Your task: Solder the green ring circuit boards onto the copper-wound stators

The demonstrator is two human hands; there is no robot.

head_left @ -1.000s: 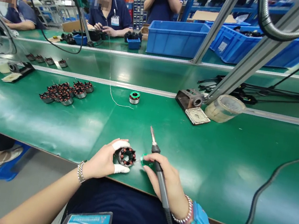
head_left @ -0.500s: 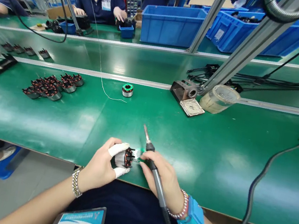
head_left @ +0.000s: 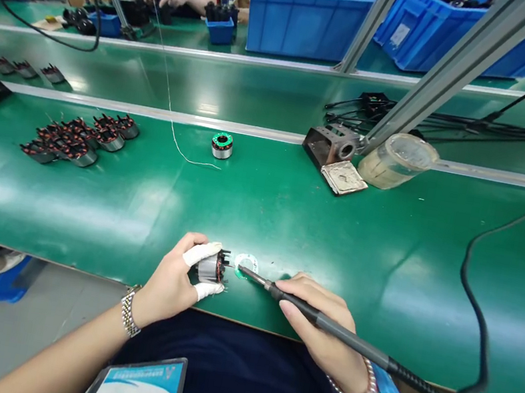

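left hand [head_left: 177,276]: fingers clamping the stator [head_left: 212,267], now tipped on its side at the near edge of the bench [head_left: 290,215] (a second ago it was lying flat, coils up)
right hand [head_left: 321,322]: fingers wrapped round the soldering iron [head_left: 322,317], which has swung from upright to nearly level
tip: now reaching in beside the stator's leads, over the green ring [head_left: 247,263]
meaning: positioning is giving way to soldering (my read)
solder spool [head_left: 221,145]: sitting well apart, wire trailing
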